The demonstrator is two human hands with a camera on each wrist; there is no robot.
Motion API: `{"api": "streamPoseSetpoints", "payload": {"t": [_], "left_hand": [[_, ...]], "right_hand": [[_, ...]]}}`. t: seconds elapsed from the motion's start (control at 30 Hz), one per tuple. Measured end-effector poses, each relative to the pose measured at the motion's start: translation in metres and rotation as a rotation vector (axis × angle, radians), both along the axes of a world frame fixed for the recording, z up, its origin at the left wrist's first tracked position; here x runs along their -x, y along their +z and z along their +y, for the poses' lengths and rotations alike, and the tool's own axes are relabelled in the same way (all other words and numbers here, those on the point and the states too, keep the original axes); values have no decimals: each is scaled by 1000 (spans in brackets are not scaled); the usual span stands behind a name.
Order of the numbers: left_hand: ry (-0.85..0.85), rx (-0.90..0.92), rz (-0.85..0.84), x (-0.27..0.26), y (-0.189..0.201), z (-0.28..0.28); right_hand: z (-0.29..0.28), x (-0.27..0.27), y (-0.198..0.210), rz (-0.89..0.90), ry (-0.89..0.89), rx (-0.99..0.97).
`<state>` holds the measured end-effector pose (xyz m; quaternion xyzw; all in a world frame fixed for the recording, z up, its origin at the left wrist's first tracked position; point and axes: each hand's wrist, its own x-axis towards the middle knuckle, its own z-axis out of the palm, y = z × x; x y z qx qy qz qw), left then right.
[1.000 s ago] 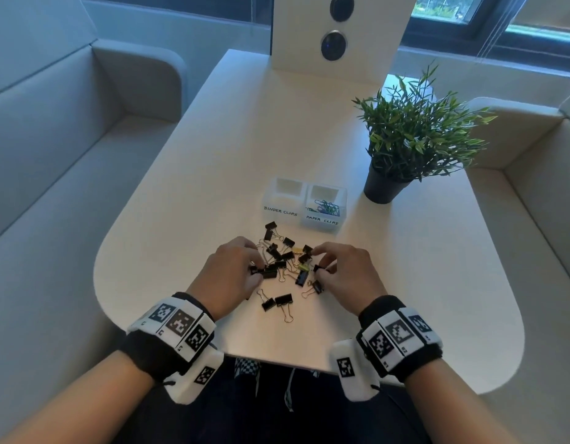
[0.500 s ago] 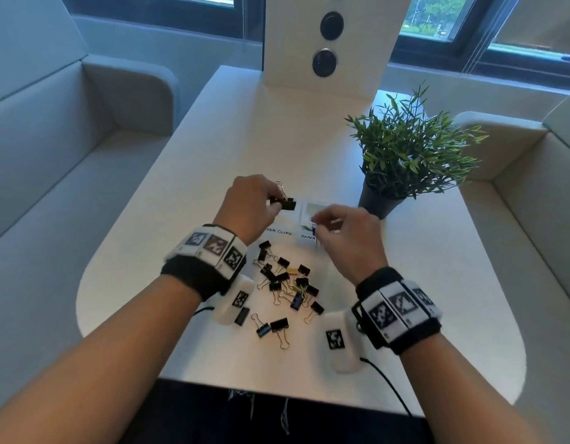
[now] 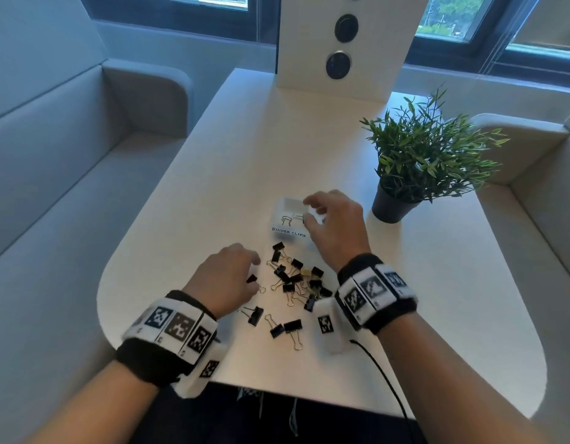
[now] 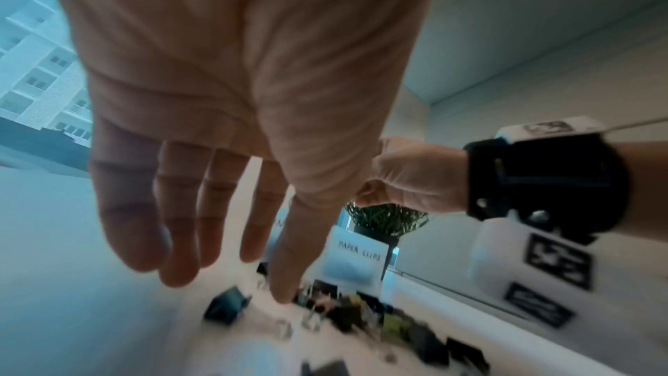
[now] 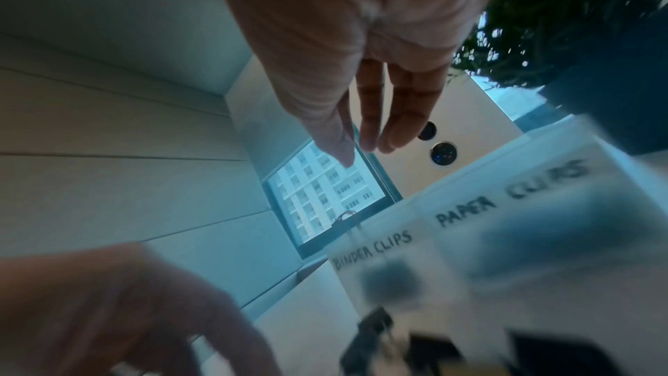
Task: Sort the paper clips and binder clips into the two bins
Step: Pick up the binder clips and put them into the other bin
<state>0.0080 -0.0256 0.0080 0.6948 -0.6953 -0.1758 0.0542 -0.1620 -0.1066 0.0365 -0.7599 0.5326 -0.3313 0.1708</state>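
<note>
While the spread right hand [image 3: 333, 224] hovers over the frosted plastic bins [image 3: 287, 216], the relaxed, empty left hand [image 3: 224, 278] hangs ready above the black binder clips [image 3: 293, 280] near the pale worktop's [image 3: 213, 187] front edge

From here my right hand [image 3: 336, 224] hides the paper clips bin [image 4: 356, 262] beside the binder clips bin [image 3: 288, 219], both wrist views smear the clip pile [image 3: 295, 280], and paper clips are too small to tell.
</note>
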Motion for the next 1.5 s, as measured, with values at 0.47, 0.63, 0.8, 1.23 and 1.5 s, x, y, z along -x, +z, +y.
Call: {"api": "streamPoseSetpoints", "payload": {"t": [0.47,0.63,0.8,1.23,1.5], "left_hand": [[-1,165,218,6,17,-11],[12,368,295,22,51,-68],[-7,261,240,25,50,-97],[-183,72,15,21,1,-35],[-200,104,8,22,-4,-41]], "right_hand": [[33,37,-38,334,192,-415],[33,39,-35,345,202,-409],[34,43,-31,318,182,-400],[-18,10,19,-10,28,-167],[21,18,-18,294,126,-311]]}}
